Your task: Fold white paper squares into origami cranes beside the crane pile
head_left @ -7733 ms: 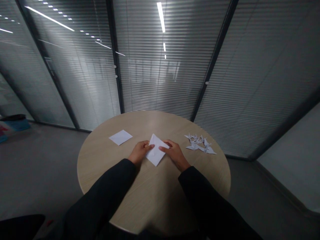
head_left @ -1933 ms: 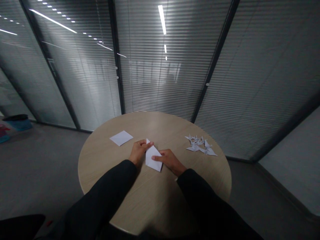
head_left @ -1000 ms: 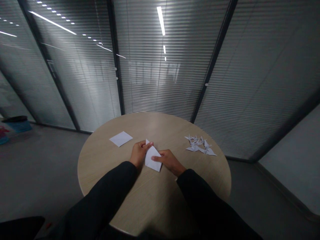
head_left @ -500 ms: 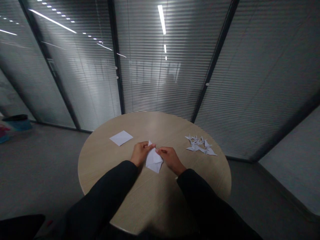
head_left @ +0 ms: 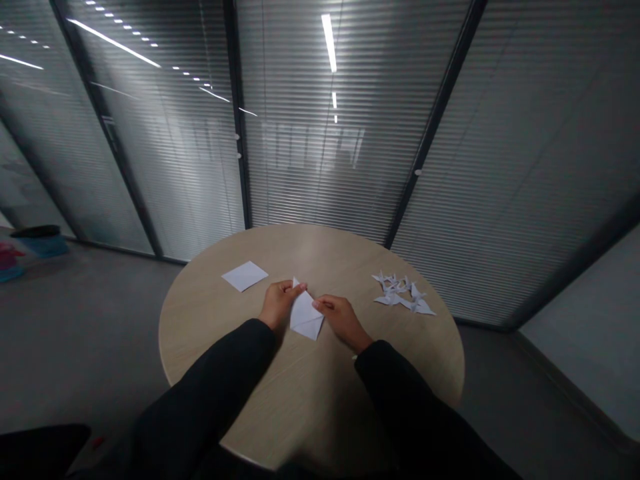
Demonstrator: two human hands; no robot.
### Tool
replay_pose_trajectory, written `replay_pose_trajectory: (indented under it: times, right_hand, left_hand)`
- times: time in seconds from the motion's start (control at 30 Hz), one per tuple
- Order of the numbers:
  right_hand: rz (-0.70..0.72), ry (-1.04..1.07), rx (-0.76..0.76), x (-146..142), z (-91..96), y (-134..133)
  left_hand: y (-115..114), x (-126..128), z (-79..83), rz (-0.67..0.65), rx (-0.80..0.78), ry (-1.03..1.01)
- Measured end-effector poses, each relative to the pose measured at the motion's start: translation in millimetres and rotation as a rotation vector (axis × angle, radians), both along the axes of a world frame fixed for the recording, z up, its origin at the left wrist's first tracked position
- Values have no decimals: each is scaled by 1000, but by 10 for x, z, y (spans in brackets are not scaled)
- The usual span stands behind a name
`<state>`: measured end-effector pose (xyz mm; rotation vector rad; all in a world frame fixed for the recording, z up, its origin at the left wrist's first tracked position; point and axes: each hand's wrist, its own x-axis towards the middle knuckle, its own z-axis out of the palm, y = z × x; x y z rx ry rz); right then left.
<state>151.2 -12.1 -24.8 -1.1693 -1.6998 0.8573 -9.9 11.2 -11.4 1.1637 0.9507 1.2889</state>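
Note:
A white folded paper point(head_left: 305, 315) lies between my hands near the middle of a round wooden table point(head_left: 310, 373). At the paper's upper left corner my left hand point(head_left: 277, 303) pinches it with curled fingers. On the paper's right edge, my right hand point(head_left: 340, 319) pinches it between thumb and fingertips. Both sleeves are black. A crease runs across the paper's lower part.
A flat white paper square point(head_left: 245, 275) lies to the left, further back. Several small folded paper cranes point(head_left: 401, 294) are heaped to the right. Glass walls with blinds point(head_left: 320, 127) stand behind the table. Grey floor lies all around.
The paper was a flat diamond, then folded narrower. In the last second my right hand moved from pressing the lower fold up to the right edge. The view shifted slightly.

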Motion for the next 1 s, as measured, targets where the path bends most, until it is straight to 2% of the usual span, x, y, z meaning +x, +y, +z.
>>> replay_pose_trajectory:
  times: [0.17,0.53,0.83,1.0]
  right_hand:
    - [-120,-75,65,-39,73,-56]
    - [-29,4,50,19,0,-10]
    - [-78,-34,93,-14,84,-65]
    - [-67,-35,90,-12,75,-79]
  left_hand:
    - [-1,0,15,-28,-6,-77]
    - [-33,-9,80,35,-14,-184]
    - [-73,-43,182,53,6,-113]
    - [-9,-67,134,101,25,-163]
